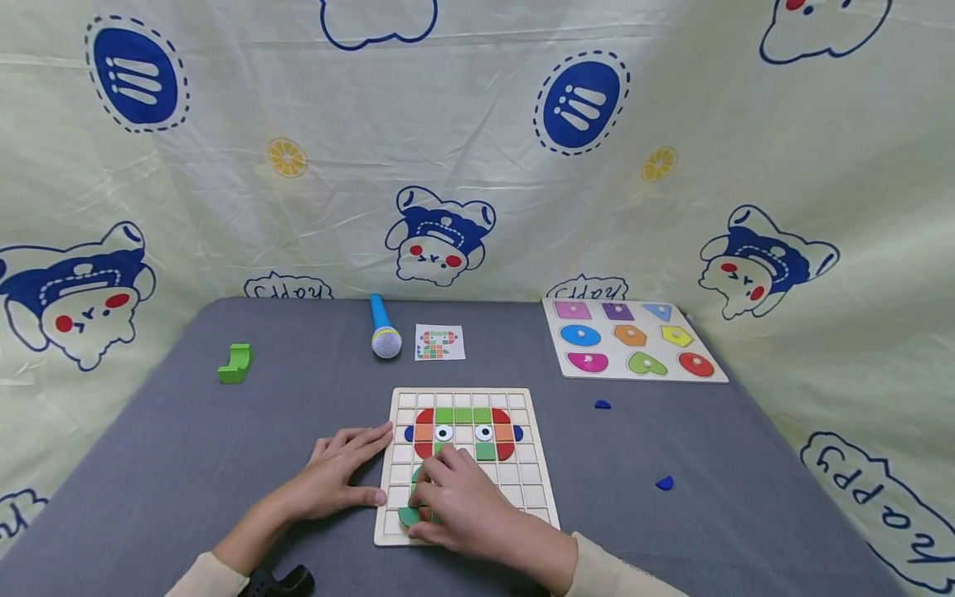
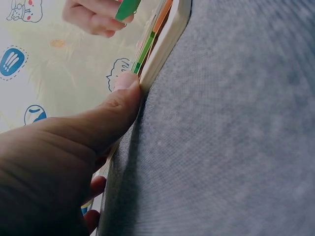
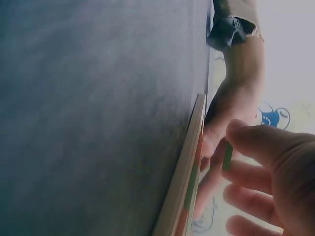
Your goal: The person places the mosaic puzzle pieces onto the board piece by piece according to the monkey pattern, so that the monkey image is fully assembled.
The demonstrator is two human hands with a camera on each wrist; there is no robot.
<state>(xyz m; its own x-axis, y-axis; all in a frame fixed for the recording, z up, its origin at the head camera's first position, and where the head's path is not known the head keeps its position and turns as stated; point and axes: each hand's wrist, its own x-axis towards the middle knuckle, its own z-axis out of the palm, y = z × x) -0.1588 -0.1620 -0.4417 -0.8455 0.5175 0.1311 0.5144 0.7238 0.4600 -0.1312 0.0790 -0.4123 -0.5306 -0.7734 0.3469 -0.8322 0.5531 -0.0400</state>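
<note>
A wooden grid board (image 1: 540, 489) lies on the table, bearing a face pattern of red, orange, green and blue pieces with two eye pieces. My left hand (image 1: 339, 473) rests at its left edge, fingers stretched out; the thumb (image 2: 129, 83) touches the rim in the left wrist view. Over the board's lower left part, my right hand (image 1: 466, 502) pinches a green rounded tile (image 1: 408, 516) between thumb and fingers. The right wrist view shows this tile (image 3: 228, 155) edge-on, above the board surface. Some pieces under the right hand are hidden.
Two blue half-round pieces (image 1: 603, 405) (image 1: 665, 482) lie right of the board. Behind it are a small pattern card (image 1: 439, 342) and a blue toy microphone (image 1: 382, 323). A shape puzzle (image 1: 642, 373) stands at the back right, a green curved block (image 1: 236, 365) at the left.
</note>
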